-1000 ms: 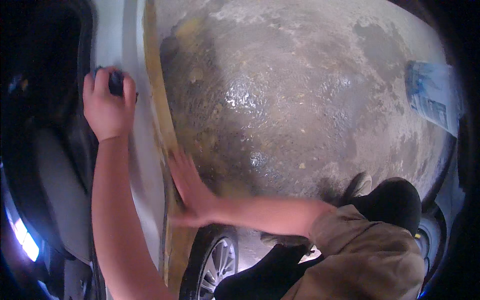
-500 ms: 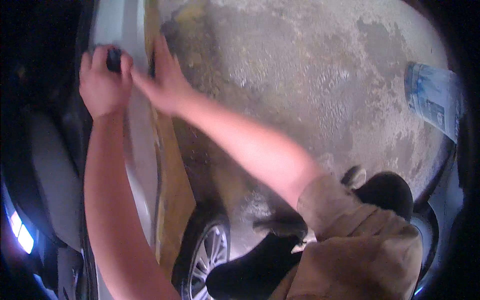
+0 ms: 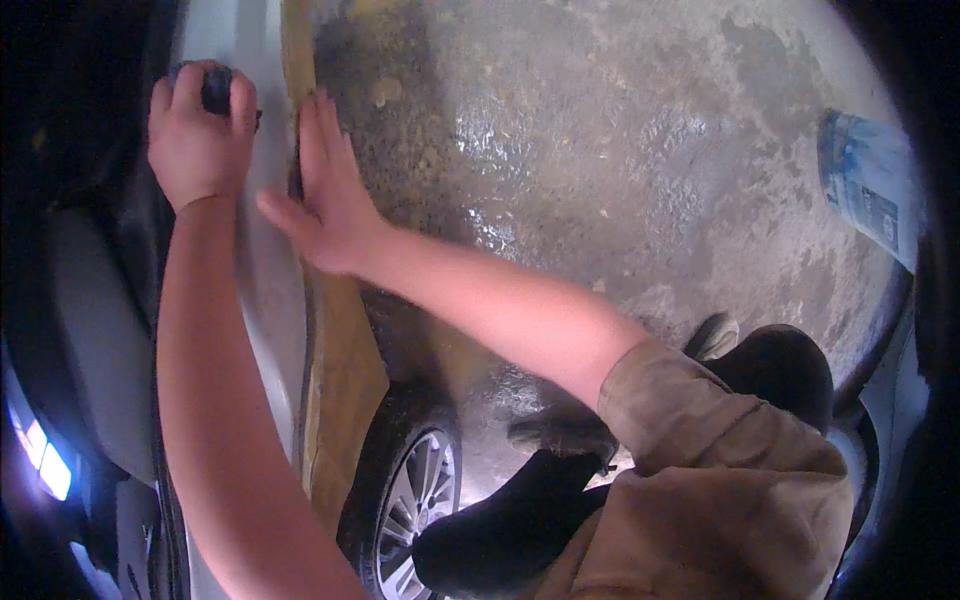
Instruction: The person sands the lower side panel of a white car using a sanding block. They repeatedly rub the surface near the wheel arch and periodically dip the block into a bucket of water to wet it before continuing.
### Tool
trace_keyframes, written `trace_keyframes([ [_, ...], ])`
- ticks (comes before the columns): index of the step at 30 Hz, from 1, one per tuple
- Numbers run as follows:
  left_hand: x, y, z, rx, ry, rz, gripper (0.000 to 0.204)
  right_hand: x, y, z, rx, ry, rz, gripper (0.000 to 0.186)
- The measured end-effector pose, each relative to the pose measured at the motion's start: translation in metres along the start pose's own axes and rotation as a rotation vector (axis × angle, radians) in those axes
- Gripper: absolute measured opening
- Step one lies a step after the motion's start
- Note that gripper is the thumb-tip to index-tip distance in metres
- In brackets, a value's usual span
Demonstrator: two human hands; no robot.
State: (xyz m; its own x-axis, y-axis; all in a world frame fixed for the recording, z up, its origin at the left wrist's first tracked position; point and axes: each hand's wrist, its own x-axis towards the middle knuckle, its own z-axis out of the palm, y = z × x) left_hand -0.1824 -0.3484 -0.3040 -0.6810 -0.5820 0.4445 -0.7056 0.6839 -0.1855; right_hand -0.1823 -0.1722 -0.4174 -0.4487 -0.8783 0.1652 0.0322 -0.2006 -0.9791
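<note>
A small dark block or pad (image 3: 216,90) is in my left hand (image 3: 203,140), its fingers curled around it against the pale car panel (image 3: 262,250). What exactly the block is, I cannot make out. To the right and a little lower, my right hand (image 3: 335,195) lies flat along the panel's edge, fingers stretched out and thumb spread toward the panel. It holds nothing. Along that edge runs a strip of yellow-brown masking paper (image 3: 345,390), partly covered by my right hand higher up.
A car wheel (image 3: 420,490) with silver spokes stands below the masking paper, close to my dark-clad leg (image 3: 510,530). Wet, stained concrete floor (image 3: 600,150) stretches to the right. A bluish translucent bucket (image 3: 870,180) is at the far right. Dark car surfaces (image 3: 90,330) fill the left.
My left hand has slid a little farther up the panel with the dark block. My right hand has moved slightly down and away from the left, its thumb now apart from it.
</note>
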Motion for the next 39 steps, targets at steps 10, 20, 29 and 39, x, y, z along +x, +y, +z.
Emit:
trace_keyframes([
  [10,0.005,-0.005,0.004,0.057,-0.013,0.018,0.033,-0.069,-0.026,0.007,-0.263,-0.210,-0.041,0.133],
  [20,0.009,-0.011,0.006,0.065,-0.043,-0.027,0.044,-0.167,-0.039,0.027,0.030,-0.260,-0.094,0.127],
  [29,0.012,-0.017,0.008,0.102,-0.011,0.021,0.051,-0.160,-0.082,0.036,0.169,-0.168,-0.124,0.136],
  [39,0.015,-0.026,0.012,0.207,0.038,0.079,0.060,-0.121,-0.049,0.024,0.044,-0.154,-0.121,0.136],
])
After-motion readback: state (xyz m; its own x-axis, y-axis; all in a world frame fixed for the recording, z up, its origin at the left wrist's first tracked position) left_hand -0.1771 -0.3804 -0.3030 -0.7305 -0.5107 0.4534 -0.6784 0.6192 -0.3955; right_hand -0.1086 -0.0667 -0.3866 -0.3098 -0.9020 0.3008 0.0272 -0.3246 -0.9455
